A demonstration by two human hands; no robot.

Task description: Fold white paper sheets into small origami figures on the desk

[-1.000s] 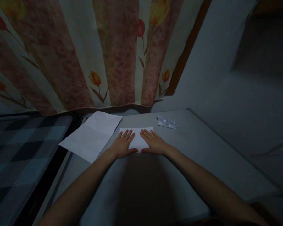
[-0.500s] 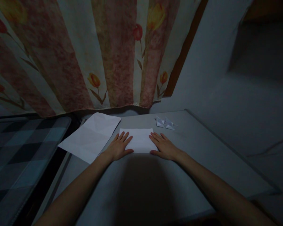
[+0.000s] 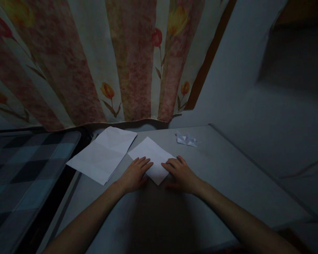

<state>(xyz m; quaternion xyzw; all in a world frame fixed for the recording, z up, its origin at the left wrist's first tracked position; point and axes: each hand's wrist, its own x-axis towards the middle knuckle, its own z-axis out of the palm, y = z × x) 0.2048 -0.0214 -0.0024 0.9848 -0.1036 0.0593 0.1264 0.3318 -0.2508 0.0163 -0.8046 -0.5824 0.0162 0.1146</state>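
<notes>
A folded sheet of white paper [image 3: 151, 150] lies turned cornerwise on the table, one corner pointing toward me. On its lower left edge rest the fingers of my left hand [image 3: 136, 173], stretched out and slightly bent. My right hand [image 3: 182, 174] touches the paper's right side with its fingertips, fingers apart and the thumb low over the table. Neither hand is closed around the paper.
Larger creased white sheets [image 3: 103, 151] lie at the left of the grey table [image 3: 228, 176]. Small folded paper shapes [image 3: 187, 139] sit at the back right. A checkered mattress [image 3: 29, 169] is on the left, and a flowered curtain [image 3: 132, 63] hangs behind.
The folded paper has turned from square-on to cornerwise. Both hands have lifted from lying flat on its sides and moved slightly closer to me, fingers now more bent.
</notes>
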